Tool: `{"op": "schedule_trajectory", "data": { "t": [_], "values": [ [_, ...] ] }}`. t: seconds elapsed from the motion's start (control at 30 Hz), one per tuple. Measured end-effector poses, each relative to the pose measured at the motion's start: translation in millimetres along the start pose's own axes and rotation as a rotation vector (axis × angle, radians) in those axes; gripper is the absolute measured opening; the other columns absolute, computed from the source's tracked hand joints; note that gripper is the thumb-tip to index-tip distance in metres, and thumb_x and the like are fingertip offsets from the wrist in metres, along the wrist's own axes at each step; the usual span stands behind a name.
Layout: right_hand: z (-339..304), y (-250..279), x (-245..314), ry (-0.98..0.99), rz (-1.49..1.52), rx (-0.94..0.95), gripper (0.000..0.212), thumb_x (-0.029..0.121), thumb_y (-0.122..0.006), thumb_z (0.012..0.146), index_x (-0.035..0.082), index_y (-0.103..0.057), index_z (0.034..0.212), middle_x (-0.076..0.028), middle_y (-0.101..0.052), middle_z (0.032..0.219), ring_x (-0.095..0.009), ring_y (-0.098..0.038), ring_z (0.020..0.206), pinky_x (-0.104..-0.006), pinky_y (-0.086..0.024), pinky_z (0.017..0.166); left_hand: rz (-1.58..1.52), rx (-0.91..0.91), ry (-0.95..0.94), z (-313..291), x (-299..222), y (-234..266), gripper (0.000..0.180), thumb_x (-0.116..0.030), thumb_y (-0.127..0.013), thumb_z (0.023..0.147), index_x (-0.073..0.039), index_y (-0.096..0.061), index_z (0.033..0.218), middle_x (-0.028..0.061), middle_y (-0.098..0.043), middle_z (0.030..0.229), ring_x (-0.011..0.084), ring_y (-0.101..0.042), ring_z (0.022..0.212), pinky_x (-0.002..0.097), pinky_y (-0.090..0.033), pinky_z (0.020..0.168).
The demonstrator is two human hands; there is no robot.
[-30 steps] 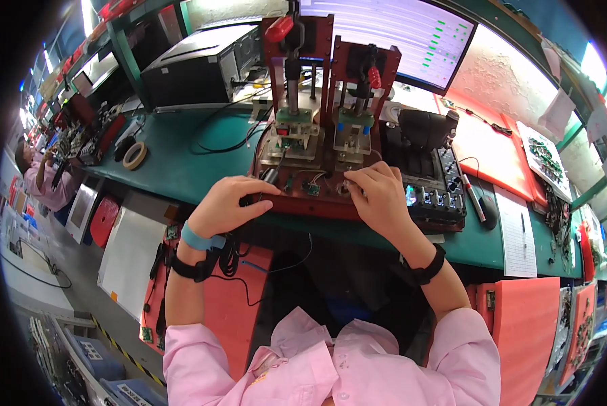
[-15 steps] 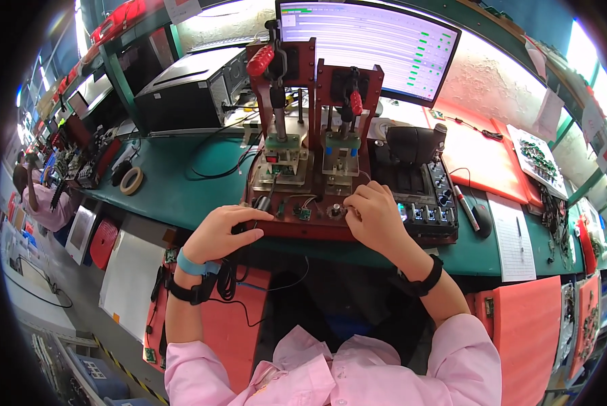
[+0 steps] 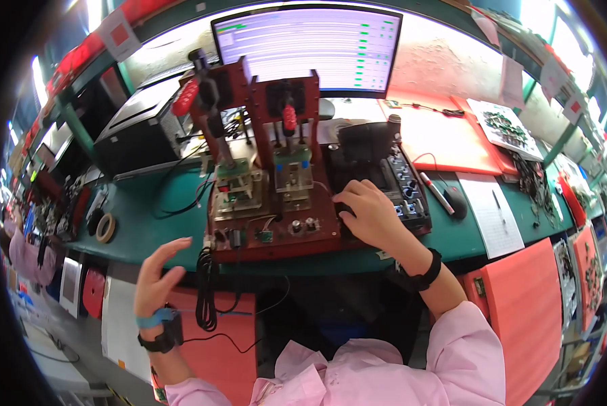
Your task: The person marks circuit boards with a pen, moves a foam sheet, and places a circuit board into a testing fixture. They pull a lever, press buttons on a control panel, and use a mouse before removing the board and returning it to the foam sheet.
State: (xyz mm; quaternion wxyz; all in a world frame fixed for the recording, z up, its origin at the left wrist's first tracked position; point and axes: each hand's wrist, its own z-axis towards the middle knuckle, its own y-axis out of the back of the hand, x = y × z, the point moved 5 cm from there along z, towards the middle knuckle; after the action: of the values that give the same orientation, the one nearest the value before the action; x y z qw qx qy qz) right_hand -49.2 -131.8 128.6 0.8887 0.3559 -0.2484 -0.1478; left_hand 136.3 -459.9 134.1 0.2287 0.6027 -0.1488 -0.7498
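My left hand (image 3: 156, 281) hangs in the air left of the red test fixture (image 3: 283, 245), fingers stretched and thumb apart, holding nothing. My right hand (image 3: 369, 215) is over the fixture's right edge, beside the black control console (image 3: 411, 183). Its fingers are half bent, with a gap between thumb and index and nothing visible between them. A thin wire runs toward its fingertips. Two toggle clamps with red handles, one left (image 3: 185, 98) and one right (image 3: 289, 118), stand on the fixture. A small green circuit board (image 3: 267, 236) and two metal knobs (image 3: 303, 226) are along its front.
A bundled black cable (image 3: 206, 291) hangs over the bench's front edge. Behind the fixture stand a monitor (image 3: 310, 47) and a black computer case (image 3: 137, 139). A marker (image 3: 436, 193), black mouse (image 3: 456, 203) and paper sheet (image 3: 489, 216) are right; a tape roll (image 3: 106, 228) is left.
My left hand has moved left and down, away from the fixture's front, and its fingers have spread. My right hand has lifted from beside the knobs. The whole view has shifted and tilted.
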Motion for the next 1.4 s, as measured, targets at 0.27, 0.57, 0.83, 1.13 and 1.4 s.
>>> {"op": "schedule_trajectory", "data": {
  "t": [0.27, 0.57, 0.83, 1.13, 1.4],
  "values": [
    [8.5, -2.7, -52.6, -0.085, -0.001, 0.527, 0.010, 0.011, -0.068, 0.068, 0.003, -0.068, 0.074, -0.013, -0.064, 0.077, -0.033, -0.063, 0.078, -0.0400, -0.050, 0.070, -0.267, -0.056, 0.348, 7.5, 107.4, -3.4, 0.024, -0.012, -0.050, 0.093, 0.001, -0.057, 0.111, 0.0061, -0.064, 0.101, 0.0103, -0.059, 0.088, 0.0201, -0.045, 0.075],
    [22.3, -16.6, -46.7, -0.286, -0.139, 0.582, 0.009, 0.010, -0.069, 0.061, 0.002, -0.065, 0.062, -0.014, -0.065, 0.067, -0.034, -0.064, 0.070, -0.0393, -0.051, 0.065, -0.355, -0.086, 0.032, 56.2, 138.1, -34.6, 0.012, -0.002, -0.049, 0.085, -0.001, -0.055, 0.095, 0.0024, -0.061, 0.083, 0.0066, -0.055, 0.074, 0.0183, -0.042, 0.065],
    [30.0, -19.3, -53.6, -0.065, -0.033, 0.927, 0.013, 0.000, -0.062, 0.060, 0.001, -0.064, 0.073, -0.012, -0.063, 0.069, -0.032, -0.062, 0.070, -0.0399, -0.049, 0.060, -0.547, -0.161, 0.059, 55.2, 118.3, -47.0, 0.010, -0.004, -0.053, 0.082, -0.002, -0.053, 0.092, 0.0001, -0.058, 0.078, 0.0054, -0.051, 0.070, 0.0188, -0.039, 0.062],
    [33.4, -18.3, -46.7, -0.046, 0.003, 0.883, 0.016, 0.010, -0.071, 0.066, 0.001, -0.064, 0.077, -0.012, -0.063, 0.068, -0.029, -0.063, 0.065, -0.0359, -0.048, 0.059, -0.515, -0.154, 0.043, 53.2, 128.2, -42.3, 0.012, -0.005, -0.053, 0.083, -0.002, -0.054, 0.094, 0.0005, -0.058, 0.079, 0.0052, -0.052, 0.070, 0.0190, -0.040, 0.062],
    [5.2, 5.9, -51.6, -0.230, 0.102, 0.500, 0.012, 0.012, -0.067, 0.066, 0.003, -0.064, 0.073, -0.011, -0.065, 0.072, -0.031, -0.063, 0.074, -0.0392, -0.050, 0.067, -0.541, -0.185, 0.023, 50.0, 124.7, -46.7, 0.013, -0.005, -0.054, 0.082, -0.001, -0.054, 0.094, 0.0017, -0.060, 0.081, 0.0064, -0.055, 0.074, 0.0191, -0.042, 0.065]
  ]
}}
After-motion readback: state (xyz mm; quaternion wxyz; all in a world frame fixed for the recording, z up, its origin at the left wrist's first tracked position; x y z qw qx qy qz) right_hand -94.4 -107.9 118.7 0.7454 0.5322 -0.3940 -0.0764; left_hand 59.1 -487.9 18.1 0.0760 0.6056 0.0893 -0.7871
